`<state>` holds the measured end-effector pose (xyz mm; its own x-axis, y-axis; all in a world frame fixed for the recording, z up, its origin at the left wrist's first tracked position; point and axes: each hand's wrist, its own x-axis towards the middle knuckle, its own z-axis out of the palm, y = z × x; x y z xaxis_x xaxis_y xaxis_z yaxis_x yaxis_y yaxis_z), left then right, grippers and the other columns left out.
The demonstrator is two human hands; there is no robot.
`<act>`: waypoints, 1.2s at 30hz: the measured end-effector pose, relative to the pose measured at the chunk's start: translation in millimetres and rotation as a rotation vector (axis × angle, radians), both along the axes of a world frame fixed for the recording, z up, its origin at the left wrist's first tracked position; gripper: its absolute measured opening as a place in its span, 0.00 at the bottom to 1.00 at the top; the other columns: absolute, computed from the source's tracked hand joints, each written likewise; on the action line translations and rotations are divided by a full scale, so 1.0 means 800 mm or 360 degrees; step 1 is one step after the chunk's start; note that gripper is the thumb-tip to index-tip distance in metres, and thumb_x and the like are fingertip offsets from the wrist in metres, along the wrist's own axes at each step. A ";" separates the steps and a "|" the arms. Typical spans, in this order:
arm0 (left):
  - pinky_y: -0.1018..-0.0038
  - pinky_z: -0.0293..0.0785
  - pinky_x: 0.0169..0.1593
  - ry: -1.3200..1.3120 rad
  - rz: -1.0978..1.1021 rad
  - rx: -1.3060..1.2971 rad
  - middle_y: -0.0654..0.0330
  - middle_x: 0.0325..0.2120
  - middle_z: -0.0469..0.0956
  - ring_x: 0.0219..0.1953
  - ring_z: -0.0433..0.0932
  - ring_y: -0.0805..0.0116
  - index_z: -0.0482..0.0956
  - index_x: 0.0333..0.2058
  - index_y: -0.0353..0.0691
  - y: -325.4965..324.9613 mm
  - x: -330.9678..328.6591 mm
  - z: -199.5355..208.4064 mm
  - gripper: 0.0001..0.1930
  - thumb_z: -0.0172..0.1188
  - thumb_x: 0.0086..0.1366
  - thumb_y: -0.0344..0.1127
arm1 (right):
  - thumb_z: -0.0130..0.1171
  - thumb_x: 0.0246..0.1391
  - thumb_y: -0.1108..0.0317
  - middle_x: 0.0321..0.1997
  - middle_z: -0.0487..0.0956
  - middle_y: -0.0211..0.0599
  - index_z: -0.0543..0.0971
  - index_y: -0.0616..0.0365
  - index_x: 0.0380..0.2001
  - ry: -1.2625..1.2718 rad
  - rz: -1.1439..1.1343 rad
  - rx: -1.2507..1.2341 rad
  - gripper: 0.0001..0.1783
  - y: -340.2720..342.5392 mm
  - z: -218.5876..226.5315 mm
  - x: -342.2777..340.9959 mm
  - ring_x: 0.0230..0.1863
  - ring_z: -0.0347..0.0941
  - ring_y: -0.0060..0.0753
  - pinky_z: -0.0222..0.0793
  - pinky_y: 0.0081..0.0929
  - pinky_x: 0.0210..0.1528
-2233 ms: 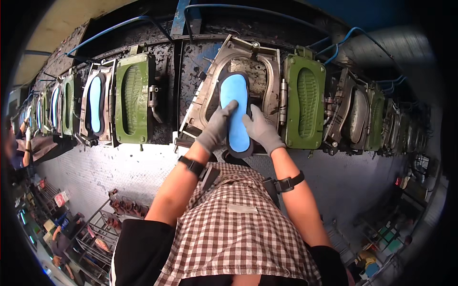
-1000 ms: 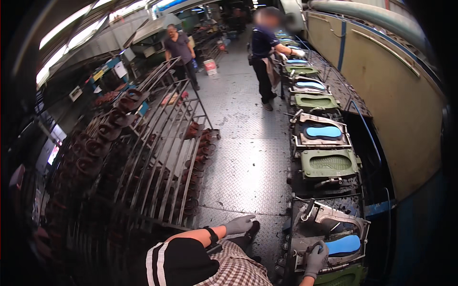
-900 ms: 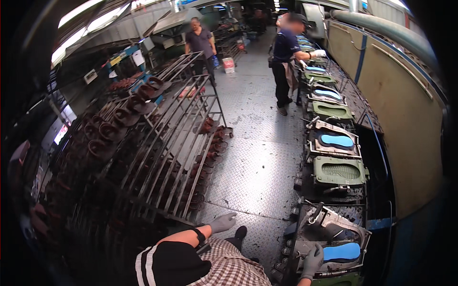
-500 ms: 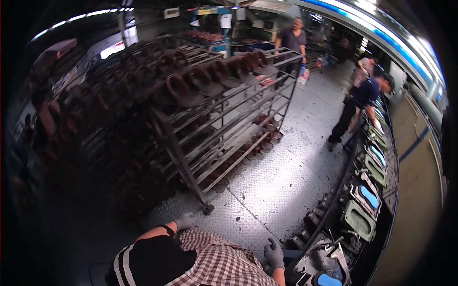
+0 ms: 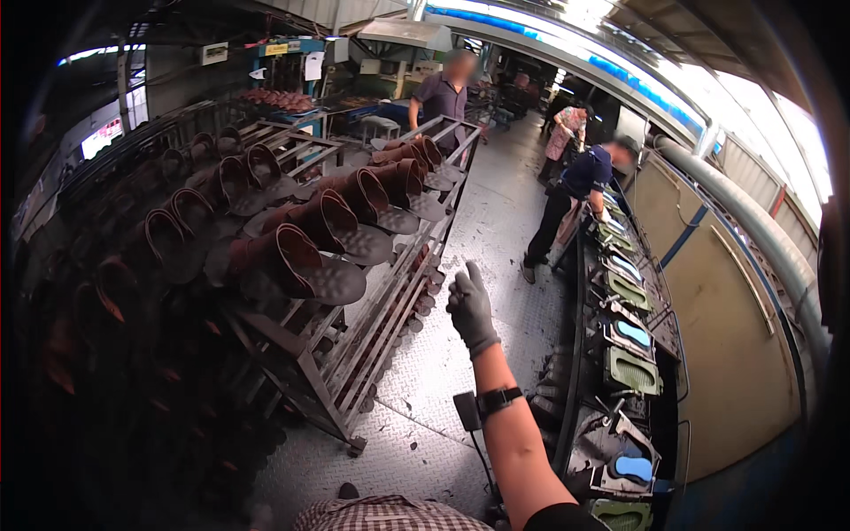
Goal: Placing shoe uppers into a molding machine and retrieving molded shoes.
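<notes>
My right hand [image 5: 471, 310] is empty, fingers half-curled, one raised; my left hand I cannot see; shoes [image 5: 332, 279] stand left of my fingers on the rack [image 5: 310, 385]; I seem between steps, gripping one calling for spread fingers.

Gloved right hand [image 5: 474, 311] raised — near brown shoes [image 5: 297, 259] on a rack [image 5: 320, 396].

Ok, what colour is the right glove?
Dark grey; the right glove shows best in the head view.
</notes>
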<state>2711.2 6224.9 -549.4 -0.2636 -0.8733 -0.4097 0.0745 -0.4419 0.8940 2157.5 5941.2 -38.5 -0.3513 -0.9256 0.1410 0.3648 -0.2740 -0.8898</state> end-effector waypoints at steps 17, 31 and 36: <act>0.60 0.76 0.50 -0.0714 0.0629 0.0510 0.50 0.41 0.79 0.51 0.76 0.57 0.80 0.43 0.41 -0.078 0.099 0.080 0.12 0.52 0.72 0.41 | 0.56 0.67 0.59 0.29 0.75 0.31 0.63 0.63 0.70 0.0281 -0.0515 -0.0165 0.33 -0.066 0.144 -0.077 0.20 0.64 0.16 0.62 0.19 0.21; 0.57 0.76 0.49 -0.1798 -0.0315 -0.0684 0.48 0.40 0.81 0.47 0.80 0.54 0.83 0.41 0.42 -0.203 0.043 0.210 0.12 0.52 0.67 0.36 | 0.54 0.63 0.64 0.23 0.74 0.23 0.75 0.61 0.61 0.0803 -0.0266 -0.0078 0.24 -0.090 0.031 -0.096 0.22 0.69 0.18 0.67 0.20 0.25; 0.55 0.76 0.49 -0.2004 -0.0455 -0.1020 0.47 0.40 0.82 0.46 0.81 0.53 0.85 0.40 0.42 -0.193 0.030 0.176 0.12 0.52 0.66 0.34 | 0.54 0.64 0.57 0.53 0.83 0.50 0.79 0.62 0.52 0.1273 0.0607 0.0461 0.22 -0.004 -0.108 0.013 0.52 0.80 0.50 0.74 0.33 0.58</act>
<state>2734.9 6070.9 -408.2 -0.2233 -0.9728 -0.0619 -0.9196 0.1891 0.3444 2168.0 5938.4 -125.0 0.0855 -0.9953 -0.0447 -0.3663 0.0103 -0.9304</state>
